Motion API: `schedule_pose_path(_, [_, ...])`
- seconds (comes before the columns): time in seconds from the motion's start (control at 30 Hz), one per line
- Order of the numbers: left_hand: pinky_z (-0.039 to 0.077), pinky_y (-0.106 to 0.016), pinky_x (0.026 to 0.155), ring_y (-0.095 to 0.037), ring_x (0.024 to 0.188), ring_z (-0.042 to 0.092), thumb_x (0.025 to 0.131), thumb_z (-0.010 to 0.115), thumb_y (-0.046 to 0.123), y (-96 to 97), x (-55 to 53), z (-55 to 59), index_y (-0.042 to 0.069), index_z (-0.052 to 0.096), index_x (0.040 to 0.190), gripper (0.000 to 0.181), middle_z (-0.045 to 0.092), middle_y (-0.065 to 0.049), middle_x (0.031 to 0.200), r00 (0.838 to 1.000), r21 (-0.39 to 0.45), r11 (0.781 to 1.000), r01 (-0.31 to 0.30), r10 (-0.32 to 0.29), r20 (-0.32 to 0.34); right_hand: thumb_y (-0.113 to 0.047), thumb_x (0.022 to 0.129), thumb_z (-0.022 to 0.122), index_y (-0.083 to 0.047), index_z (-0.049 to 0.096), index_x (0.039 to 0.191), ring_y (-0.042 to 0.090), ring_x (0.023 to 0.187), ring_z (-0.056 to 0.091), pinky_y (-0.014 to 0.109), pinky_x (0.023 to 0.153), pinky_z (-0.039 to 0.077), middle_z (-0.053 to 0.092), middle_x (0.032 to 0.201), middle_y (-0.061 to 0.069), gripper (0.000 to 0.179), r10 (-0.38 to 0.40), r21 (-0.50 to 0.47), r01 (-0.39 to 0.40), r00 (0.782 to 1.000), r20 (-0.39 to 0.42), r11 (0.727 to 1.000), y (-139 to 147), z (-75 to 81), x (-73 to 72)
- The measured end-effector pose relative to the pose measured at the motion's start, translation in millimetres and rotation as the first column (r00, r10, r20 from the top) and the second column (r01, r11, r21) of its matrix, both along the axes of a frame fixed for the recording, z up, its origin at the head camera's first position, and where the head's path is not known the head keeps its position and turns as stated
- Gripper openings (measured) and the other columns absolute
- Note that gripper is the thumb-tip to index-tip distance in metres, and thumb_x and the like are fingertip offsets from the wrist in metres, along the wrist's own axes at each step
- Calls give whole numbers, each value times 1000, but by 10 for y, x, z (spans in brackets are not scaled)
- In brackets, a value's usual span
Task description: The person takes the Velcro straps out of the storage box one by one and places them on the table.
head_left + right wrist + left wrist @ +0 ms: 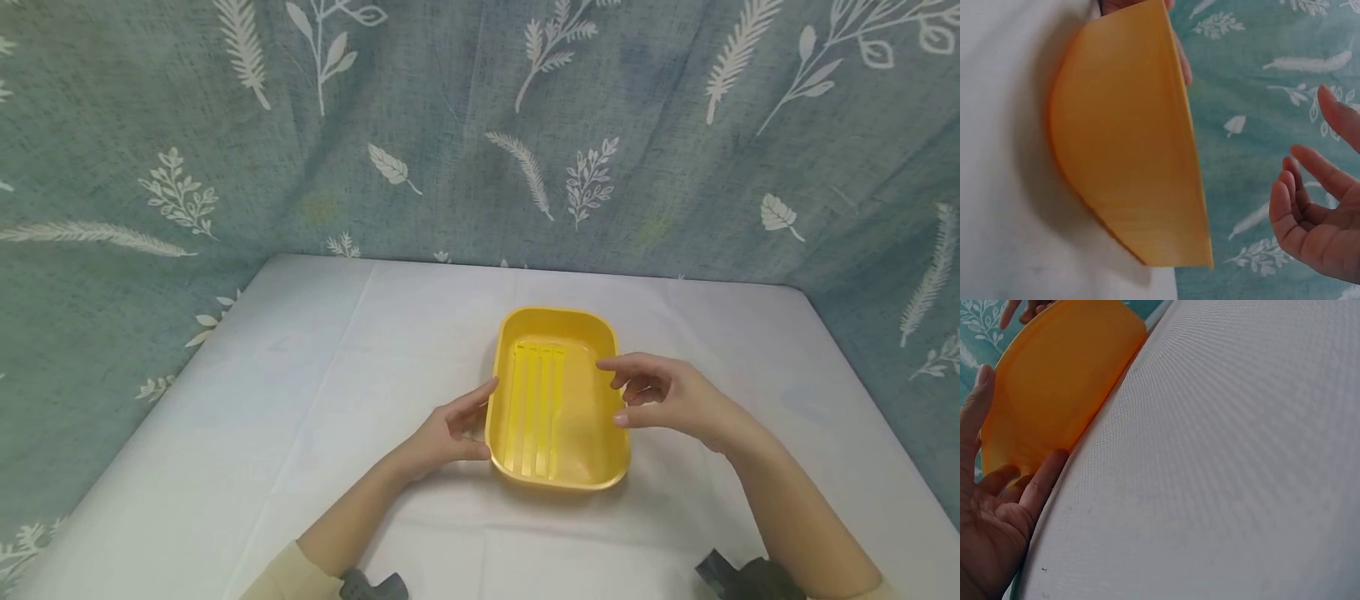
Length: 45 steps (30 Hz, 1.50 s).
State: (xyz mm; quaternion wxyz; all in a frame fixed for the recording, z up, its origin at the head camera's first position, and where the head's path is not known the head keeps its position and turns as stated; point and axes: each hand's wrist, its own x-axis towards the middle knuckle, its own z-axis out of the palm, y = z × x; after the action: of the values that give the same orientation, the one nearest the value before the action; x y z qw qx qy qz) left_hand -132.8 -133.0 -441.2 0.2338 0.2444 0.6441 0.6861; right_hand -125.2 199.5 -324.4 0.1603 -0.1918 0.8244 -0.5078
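Note:
A yellow rectangular tray [588, 417] with rounded corners sits on the white-covered table. Along the left half of its floor run several narrow, brighter yellow strips [531, 408], lying lengthwise side by side. My left hand [442, 437] touches the tray's left outer wall, fingers and thumb spread. In the left wrist view, this hand's fingers [1044, 481] lie against the tray's side, low near the cloth. My right hand [667, 400] hovers at the right rim, fingers loosely bent and holding nothing. The right wrist view shows a gap between that hand [1316, 212] and the tray's wall.
A white cloth [360, 350] covers the table on every side of the tray. Behind it and at both sides hangs a blue-green curtain [450, 150] printed with white leaves. Dark wrist devices [753, 575] sit near the table's front.

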Motion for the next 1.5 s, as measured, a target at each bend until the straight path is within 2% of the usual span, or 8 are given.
schedule_pose_path(0.27, [48,-39,97,-37,141,23,76,80,19,-16,-15,28,11,19,151,97,14,-8,158,1000,8,1000,12,-12,29,-15,76,80,-5,58,125,20,79,48,22,64,48,50,93,14,55,28,7,-28,999,18,1000,-124,87,-196])
schedule_pose_path(0.43, [49,-39,95,-37,141,24,76,79,17,-40,-33,28,11,19,151,96,14,-7,159,1000,7,1000,8,-9,30,-17,76,80,-4,56,127,19,76,45,22,61,45,48,91,13,58,25,-12,-24,999,40,1000,-235,135,-333])
schedule_pose_path(0.67, [47,-34,98,-35,139,28,75,80,21,-76,-20,-4,11,20,151,98,15,-7,158,1000,12,1000,-5,5,25,-14,76,79,-6,56,128,19,80,48,23,66,47,51,94,9,57,12,-62,-8,997,74,998,-427,179,-517])
schedule_pose_path(0.83, [46,-33,98,-34,139,29,75,80,22,-66,-31,16,12,21,151,97,16,-5,158,1000,3,1000,-5,5,13,-13,77,79,-6,57,128,19,82,48,22,69,49,53,96,8,56,2,-69,3,997,79,998,-524,187,-641])
schedule_pose_path(1.1, [45,-31,99,-34,139,30,76,79,24,-37,-38,14,13,22,151,95,16,-2,158,1000,-21,1000,-4,4,9,-11,82,74,-6,56,129,18,85,48,28,79,51,54,96,6,51,19,-118,-1,988,151,993,-585,108,-873])
schedule_pose_path(1.3, [47,-31,98,-36,139,29,74,81,26,-17,-26,18,10,21,151,98,15,-5,158,1000,-15,1000,-3,3,9,-8,85,70,-2,52,131,16,83,46,26,78,50,51,93,4,50,45,-196,-5,978,203,981,-636,-75,-995])
schedule_pose_path(1.5, [44,-29,100,-36,139,29,75,80,24,6,-6,-4,9,22,150,96,16,-5,158,1000,-1,1000,-3,3,1,-12,85,70,-2,52,131,15,78,46,30,75,48,50,92,4,51,-26,-154,61,975,222,986,-659,-307,-1112])
